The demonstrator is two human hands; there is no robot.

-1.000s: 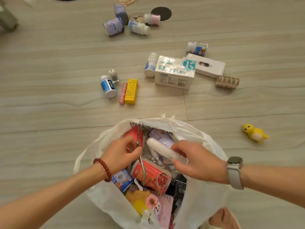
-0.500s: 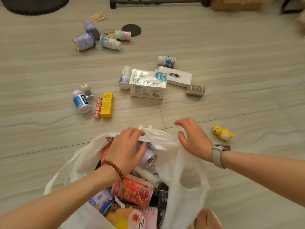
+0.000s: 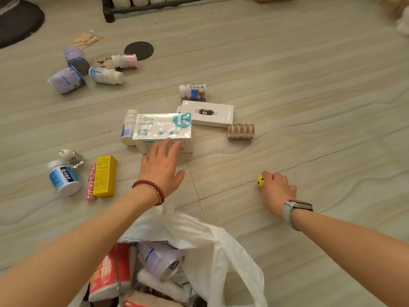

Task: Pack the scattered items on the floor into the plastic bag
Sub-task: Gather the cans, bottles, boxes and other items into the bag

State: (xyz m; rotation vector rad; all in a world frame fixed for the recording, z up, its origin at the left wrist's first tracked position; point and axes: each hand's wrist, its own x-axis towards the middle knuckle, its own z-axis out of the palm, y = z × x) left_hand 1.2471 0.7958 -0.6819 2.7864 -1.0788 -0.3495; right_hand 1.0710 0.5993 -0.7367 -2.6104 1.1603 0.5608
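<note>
The left hand (image 3: 162,171) reaches flat and released toward the mask box (image 3: 163,132) on the floor (image 3: 309,85), fingertips at its near face. The box looks light, stiff, its film slippery; take it across the short sides. The right hand (image 3: 277,189) curls over the duck (image 3: 260,181), small, probably soft: a pinch should do. Left on the floor: two boxes, one yellow carton, five bottles, two cups. The bag (image 3: 221,247) gapes near, already part full.
</note>
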